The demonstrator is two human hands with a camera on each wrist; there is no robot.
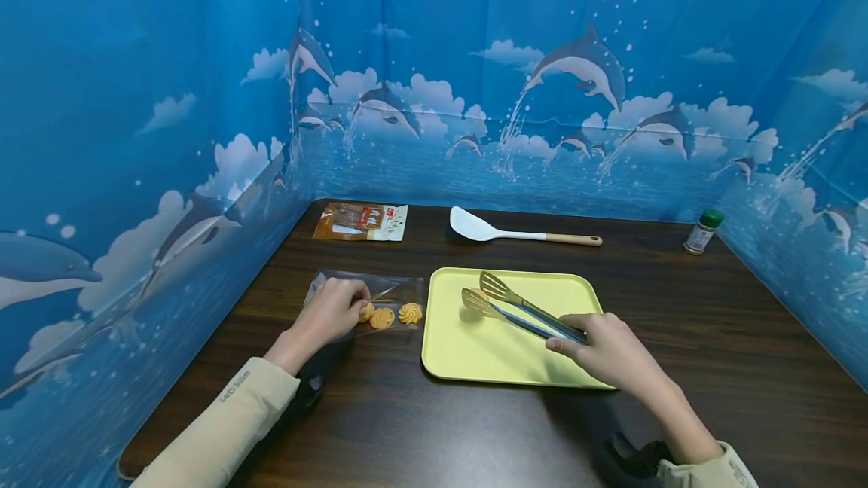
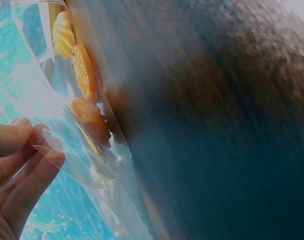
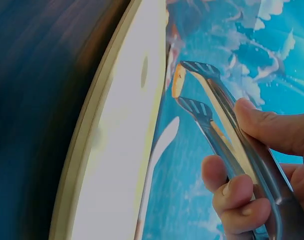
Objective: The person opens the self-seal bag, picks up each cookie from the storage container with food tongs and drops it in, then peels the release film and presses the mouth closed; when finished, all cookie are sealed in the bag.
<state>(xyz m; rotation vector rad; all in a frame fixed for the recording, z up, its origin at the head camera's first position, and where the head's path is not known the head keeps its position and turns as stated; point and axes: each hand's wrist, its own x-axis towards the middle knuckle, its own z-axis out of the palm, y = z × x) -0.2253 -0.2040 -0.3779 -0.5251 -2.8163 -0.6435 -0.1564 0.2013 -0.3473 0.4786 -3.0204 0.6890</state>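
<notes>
My left hand [image 1: 334, 312] pinches the edge of a clear plastic bag [image 2: 56, 140] between thumb and fingers. Several round golden cookies [image 1: 382, 318] lie in the bag; one has a swirled top [image 1: 410, 313]. In my right hand [image 1: 613, 349] is a pair of metal tongs [image 3: 232, 135], gripped with the thumb on one arm and curled fingers on the other. Between the slotted tong tips a cookie [image 3: 179, 81] is caught, seen edge-on in the right wrist view and mostly hidden in the head view. The tips are above the yellow tray [image 1: 468, 356].
Behind the bag lies a brown and white snack packet [image 1: 359, 221]. A white spatula [image 1: 475, 226] with a wooden handle lies beyond the tray, and a green-capped spice jar [image 1: 703, 232] stands at the back right. A dolphin-print curtain [image 1: 434, 36] borders the dark table [image 1: 407, 435].
</notes>
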